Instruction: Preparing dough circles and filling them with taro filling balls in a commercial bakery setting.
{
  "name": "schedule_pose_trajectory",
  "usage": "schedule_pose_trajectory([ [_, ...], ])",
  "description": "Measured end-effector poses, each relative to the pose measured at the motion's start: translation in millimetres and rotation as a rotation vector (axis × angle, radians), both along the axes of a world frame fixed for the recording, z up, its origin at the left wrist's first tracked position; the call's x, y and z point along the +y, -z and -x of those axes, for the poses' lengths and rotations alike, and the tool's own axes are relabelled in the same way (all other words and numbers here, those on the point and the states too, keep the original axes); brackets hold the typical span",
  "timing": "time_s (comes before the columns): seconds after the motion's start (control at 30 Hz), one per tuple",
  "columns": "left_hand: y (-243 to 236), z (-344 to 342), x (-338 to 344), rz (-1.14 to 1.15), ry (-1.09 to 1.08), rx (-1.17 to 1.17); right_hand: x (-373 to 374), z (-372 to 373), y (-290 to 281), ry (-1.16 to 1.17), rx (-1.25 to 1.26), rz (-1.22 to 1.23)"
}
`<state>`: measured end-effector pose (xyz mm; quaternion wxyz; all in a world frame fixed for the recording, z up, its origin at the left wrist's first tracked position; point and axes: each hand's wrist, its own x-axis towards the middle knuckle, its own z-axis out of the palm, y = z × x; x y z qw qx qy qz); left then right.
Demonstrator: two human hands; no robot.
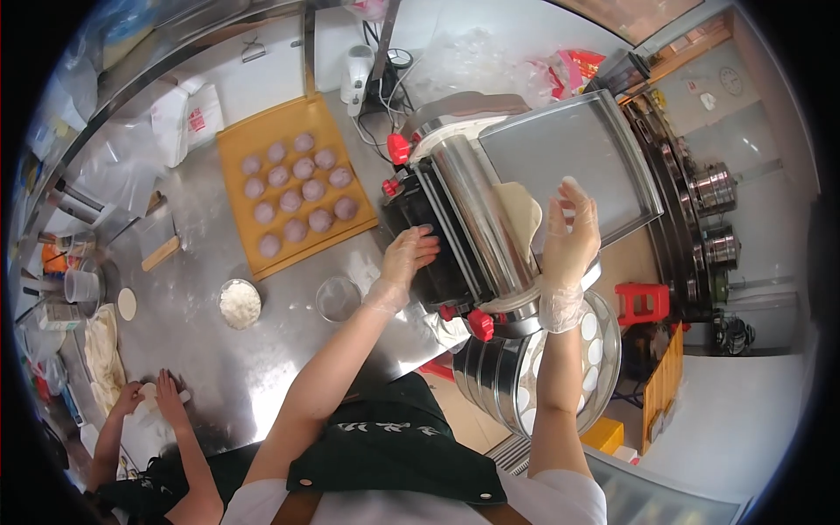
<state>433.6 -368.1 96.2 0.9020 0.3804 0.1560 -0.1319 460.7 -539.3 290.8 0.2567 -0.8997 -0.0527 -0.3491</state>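
Observation:
My left hand (407,261), in a thin clear glove, stretches its fingers over the black near-left side of a dough roller machine (459,206), with nothing in them. A pale flat dough sheet (521,213) rests against the machine's shiny metal roller on the right side. Just right of the sheet, my gloved right hand (570,232) is loosely curled, thumb and fingers apart; nothing shows in it. Whether its thumb touches the sheet I cannot tell. Behind that hand lies the machine's grey tray (573,162). Red knobs (480,325) stick out at the machine's corners.
Several purple dough balls (304,167) lie on a yellow-brown board (243,127). A bowl of white flour (240,304) and a clear bowl (339,299) stand nearby. Round steamer trays (490,382) are stacked below right. At lower left, a co-worker's hands (168,398) handle dough.

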Motion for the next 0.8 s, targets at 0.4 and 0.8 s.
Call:
schedule_pose_trajectory([
  [0.4,-10,-35,-56,0.508,0.062,0.09,-5,5,-4,-0.044,-0.007,-0.032],
  [0.8,-2,-23,-37,0.322,0.076,0.029,11,114,10,-0.81,0.081,-0.233],
])
